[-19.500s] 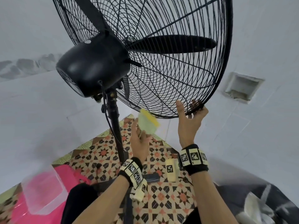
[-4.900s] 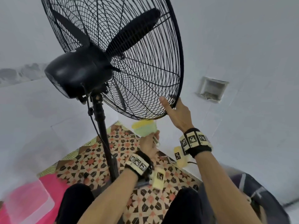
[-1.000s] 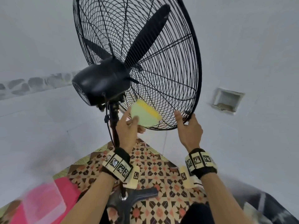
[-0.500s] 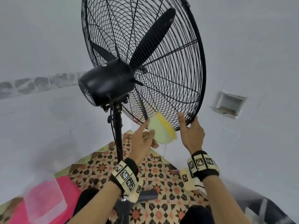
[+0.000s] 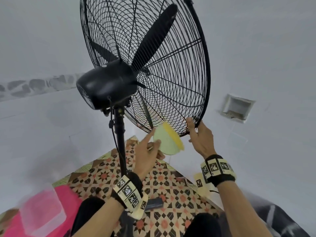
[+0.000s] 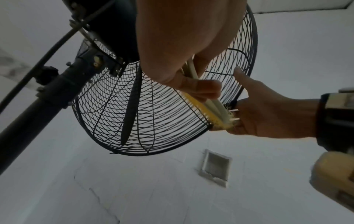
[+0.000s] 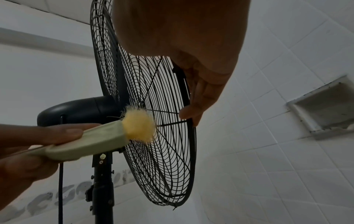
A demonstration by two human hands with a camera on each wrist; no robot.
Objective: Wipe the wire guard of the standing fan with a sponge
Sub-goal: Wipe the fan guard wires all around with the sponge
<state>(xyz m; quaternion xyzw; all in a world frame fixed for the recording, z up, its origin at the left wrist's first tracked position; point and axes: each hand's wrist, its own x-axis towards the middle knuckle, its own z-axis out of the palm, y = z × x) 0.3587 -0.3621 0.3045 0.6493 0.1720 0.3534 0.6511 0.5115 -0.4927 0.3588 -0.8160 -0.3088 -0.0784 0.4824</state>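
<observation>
**Sponge brought down to the guard's lower rim**

At the far left of the head view, a clear plastic box (image 5: pixel 42 214) is lying on something pink on the patterned floor (image 5: pixel 164 218), well apart from the work. Further right, the standing fan (image 5: pixel 109 84) is being viewed from behind and below. The sponge (image 5: pixel 168 139), pale green with a yellow scrubbing face, is being pinched in the left hand (image 5: pixel 145 158), forefinger extended along its back and thumb underneath. Compared with a second ago, when it was being held higher against the rear mesh near the pole, the sponge is now being pressed at the bottom edge of the wire guard (image 5: pixel 172 93), just beside the other hand. The yellow face seems to be touching the wires, though motion blur is making contact hard to confirm. On the right, the rim is being steadied by the right hand (image 5: pixel 201 137), its fingers (image 5: pixel 191 124) hooked over the lowest wires, as before. The stroke is therefore judged to be progressing along the lower arc; most of the guard is probably still to be wiped.
</observation>
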